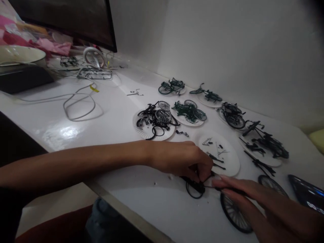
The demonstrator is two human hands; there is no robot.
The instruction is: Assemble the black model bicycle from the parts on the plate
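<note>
My left hand [187,160] reaches across the white table with fingertips pinched on a black model bicycle part [193,184]. A thin black ring [194,195] lies under that part. My right hand [255,199] comes in from the right, its thumb and finger closed on a slim dark piece [236,190]. A thin rod runs from there toward my left fingertips; whether the two pieces are joined I cannot tell. Below my right fingers rests a spoked wheel [234,212], partly covered by the hand. Another spoked wheel [272,185] lies just beyond.
A paper plate [233,162] with small grey and black parts sits behind my hands. Another plate [136,128] holds black wheels and parts. Several model bicycles stand or lie toward the wall. A phone [306,194] is at right; a looped cable [79,118] and monitor [65,20] are left.
</note>
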